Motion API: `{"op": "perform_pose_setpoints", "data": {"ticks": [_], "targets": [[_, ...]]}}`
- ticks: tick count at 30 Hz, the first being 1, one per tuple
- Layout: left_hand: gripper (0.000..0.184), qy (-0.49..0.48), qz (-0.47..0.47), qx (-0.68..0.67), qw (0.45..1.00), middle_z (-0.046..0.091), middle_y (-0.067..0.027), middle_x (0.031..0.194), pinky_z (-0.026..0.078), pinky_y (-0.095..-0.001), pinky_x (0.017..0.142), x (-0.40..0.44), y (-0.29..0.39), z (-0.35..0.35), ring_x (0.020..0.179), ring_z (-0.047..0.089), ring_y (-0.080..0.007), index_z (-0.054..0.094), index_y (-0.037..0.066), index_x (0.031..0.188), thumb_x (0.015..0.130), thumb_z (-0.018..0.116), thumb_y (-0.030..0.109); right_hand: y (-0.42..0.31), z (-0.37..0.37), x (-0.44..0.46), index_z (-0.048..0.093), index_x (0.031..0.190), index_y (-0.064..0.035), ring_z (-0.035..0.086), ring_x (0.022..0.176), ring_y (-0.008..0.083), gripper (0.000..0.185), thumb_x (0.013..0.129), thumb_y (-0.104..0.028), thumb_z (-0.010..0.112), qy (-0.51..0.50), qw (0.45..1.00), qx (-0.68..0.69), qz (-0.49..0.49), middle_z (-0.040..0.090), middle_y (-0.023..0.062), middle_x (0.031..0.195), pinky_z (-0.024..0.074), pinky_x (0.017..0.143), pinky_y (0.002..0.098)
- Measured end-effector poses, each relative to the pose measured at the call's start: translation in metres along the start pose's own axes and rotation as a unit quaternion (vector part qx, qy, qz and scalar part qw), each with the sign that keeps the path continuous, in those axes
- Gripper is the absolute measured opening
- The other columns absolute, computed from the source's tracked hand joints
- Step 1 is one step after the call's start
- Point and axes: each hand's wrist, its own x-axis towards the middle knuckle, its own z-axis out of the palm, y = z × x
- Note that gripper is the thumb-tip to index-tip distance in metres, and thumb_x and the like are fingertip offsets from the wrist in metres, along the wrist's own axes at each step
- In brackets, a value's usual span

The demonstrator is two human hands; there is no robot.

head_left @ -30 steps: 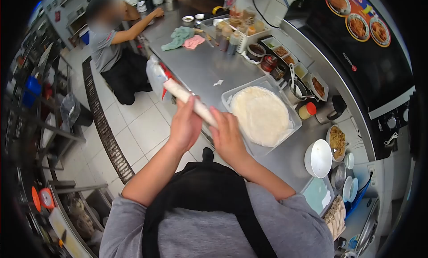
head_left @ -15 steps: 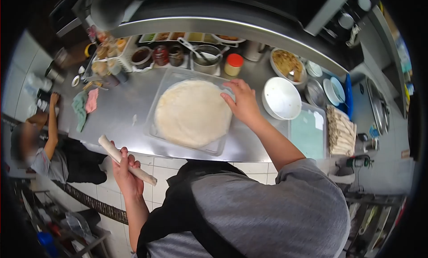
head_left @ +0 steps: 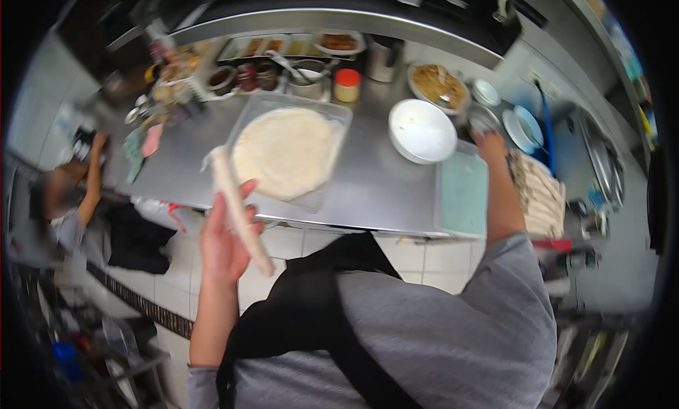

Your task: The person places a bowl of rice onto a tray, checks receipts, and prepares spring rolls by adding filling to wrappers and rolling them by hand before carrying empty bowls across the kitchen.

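Observation:
My left hand [head_left: 223,243] is wrapped around a long pale dough roll [head_left: 237,204], held tilted in front of the counter's edge. Beyond it, a clear plastic tray [head_left: 327,186] holds pale, round, thin dough sheets [head_left: 286,151]. On the right, my right hand [head_left: 491,146] reaches to a small metal bowl [head_left: 484,116]. Its fingertips are at the bowl's near side or inside it; blur hides whether they grip anything. Beside that forearm lies a pile of similar dough rolls [head_left: 539,193].
A white bowl [head_left: 423,132] stands near a pale green lidded container [head_left: 463,186]. Behind are a dish of brown filling [head_left: 438,86], a red-lidded jar [head_left: 346,86] and a pot with utensils [head_left: 308,80]. Another person [head_left: 78,204] is at the far left.
My right hand has left the tray's right edge and swung right to the metal bowl. My left hand has risen with the dough roll towards the tray. The view has shifted.

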Motion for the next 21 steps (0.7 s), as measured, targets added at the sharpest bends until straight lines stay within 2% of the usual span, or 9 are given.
{"op": "perform_pose_setpoints", "data": {"ticks": [1,4,5,8,10,13,15,18,21], "targets": [[0.054,-0.004,-0.006,0.022,1.000,0.056,-0.0085,0.108,0.048,-0.0284,0.069,-0.003,-0.002,0.017,0.083,0.052,-0.0138,0.038,-0.005,0.139,0.106,0.038,0.037,0.008,0.011,0.009,0.063,0.125,-0.0112,0.045,0.133,0.0337,0.065,0.093,-0.065,0.043,-0.012,1.000,0.004,-0.015,0.051,0.0152,0.141,0.0381,0.098,0.0656],[0.053,-0.019,0.016,0.010,1.000,0.057,-0.0103,0.116,0.048,-0.0296,0.071,-0.004,-0.008,0.052,0.085,0.052,-0.0143,0.036,-0.001,0.142,0.106,0.037,0.037,0.018,0.033,0.031,0.057,0.134,-0.0131,0.035,0.141,0.0294,0.076,0.091,-0.073,0.037,-0.049,0.998,-0.010,-0.037,0.043,0.0138,0.148,0.0327,0.102,0.0674],[0.052,-0.032,0.014,0.012,0.999,0.056,-0.0111,0.122,0.049,-0.0310,0.073,-0.002,-0.011,0.066,0.086,0.053,-0.0150,0.035,0.001,0.144,0.105,0.037,0.037,0.020,0.040,0.040,0.061,0.129,-0.0099,0.040,0.137,0.0310,0.076,0.091,-0.071,0.038,-0.074,0.996,-0.021,-0.040,0.047,0.0141,0.145,0.0332,0.101,0.0679],[0.051,-0.053,0.013,0.010,0.998,0.054,-0.0125,0.132,0.049,-0.0334,0.075,0.012,-0.026,0.096,0.089,0.054,-0.0162,0.032,0.007,0.146,0.105,0.037,0.037,0.021,0.040,0.039,0.068,0.115,-0.0051,0.046,0.130,0.0321,0.067,0.091,-0.065,0.049,-0.082,0.996,0.014,-0.028,0.051,0.0122,0.140,0.0359,0.098,0.0663],[0.053,-0.078,0.001,0.020,0.997,0.053,-0.0128,0.134,0.049,-0.0348,0.077,0.021,-0.038,0.112,0.093,0.055,-0.0171,0.030,0.009,0.148,0.105,0.034,0.040,0.025,0.035,0.025,0.070,0.102,-0.0027,0.052,0.124,0.0314,0.052,0.086,-0.052,0.066,0.030,0.990,0.109,-0.082,0.055,0.0097,0.137,0.0339,0.098,0.0639],[0.057,-0.114,-0.006,0.003,0.993,0.053,-0.0125,0.134,0.050,-0.0359,0.078,0.036,-0.057,0.133,0.093,0.056,-0.0175,0.027,0.010,0.150,0.105,0.030,0.045,0.036,0.046,0.021,0.072,0.094,-0.0029,0.052,0.124,0.0307,0.047,0.083,-0.048,0.072,0.074,0.978,0.122,-0.154,0.056,0.0103,0.135,0.0356,0.097,0.0605],[0.060,-0.122,-0.002,0.006,0.993,0.053,-0.0124,0.134,0.050,-0.0366,0.078,0.042,-0.068,0.147,0.094,0.056,-0.0175,0.026,0.010,0.150,0.105,0.029,0.049,0.042,0.042,0.029,0.073,0.100,-0.0043,0.052,0.124,0.0295,0.050,0.082,-0.050,0.071,-0.005,0.982,0.126,-0.139,0.053,0.0095,0.140,0.0356,0.098,0.0590],[0.065,-0.126,0.002,0.018,0.992,0.053,-0.0123,0.134,0.051,-0.0376,0.079,0.050,-0.080,0.164,0.093,0.056,-0.0177,0.025,0.011,0.151,0.103,0.027,0.055,0.045,0.043,0.024,0.073,0.088,-0.0039,0.052,0.125,0.0289,0.045,0.078,-0.048,0.075,0.060,0.975,0.111,-0.182,0.053,0.0082,0.141,0.0357,0.098,0.0573],[0.068,-0.126,-0.002,0.031,0.991,0.053,-0.0124,0.133,0.052,-0.0382,0.079,0.057,-0.089,0.176,0.093,0.057,-0.0179,0.024,0.012,0.152,0.102,0.026,0.059,0.051,0.029,0.030,0.073,0.090,-0.0040,0.049,0.128,0.0299,0.043,0.076,-0.045,0.078,-0.011,0.960,0.183,-0.212,0.053,0.0095,0.140,0.0341,0.101,0.0557]]}}
